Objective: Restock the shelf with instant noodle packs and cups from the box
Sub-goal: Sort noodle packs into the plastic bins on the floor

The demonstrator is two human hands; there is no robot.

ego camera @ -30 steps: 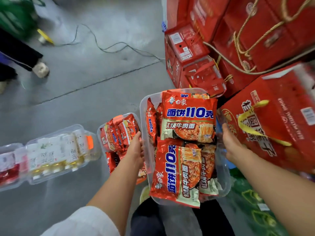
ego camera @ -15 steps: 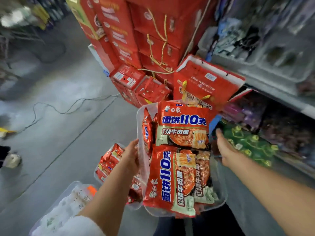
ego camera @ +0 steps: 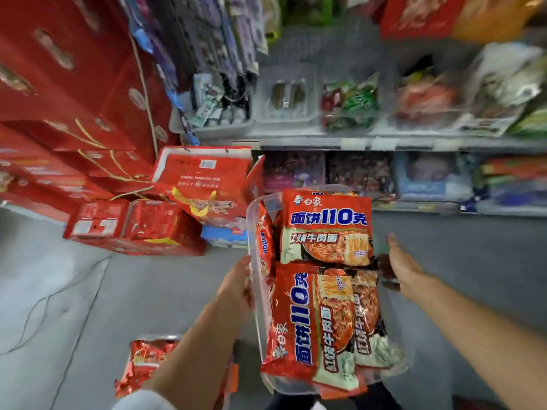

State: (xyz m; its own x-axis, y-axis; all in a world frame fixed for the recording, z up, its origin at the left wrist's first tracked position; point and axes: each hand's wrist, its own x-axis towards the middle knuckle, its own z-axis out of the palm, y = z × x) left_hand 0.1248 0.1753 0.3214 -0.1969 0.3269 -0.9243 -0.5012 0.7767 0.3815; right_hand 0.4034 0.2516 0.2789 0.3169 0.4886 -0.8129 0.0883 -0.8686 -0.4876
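Box (ego camera: 255, 294), clear plastic, low in the middle of the frame, held up off the floor. Four red noodle packs (ego camera: 325, 229) seen inside. Left hand (ego camera: 236, 287) gripping its left rim, right hand (ego camera: 404, 269) gripping its right side. Shelf (ego camera: 384, 143) across the upper right
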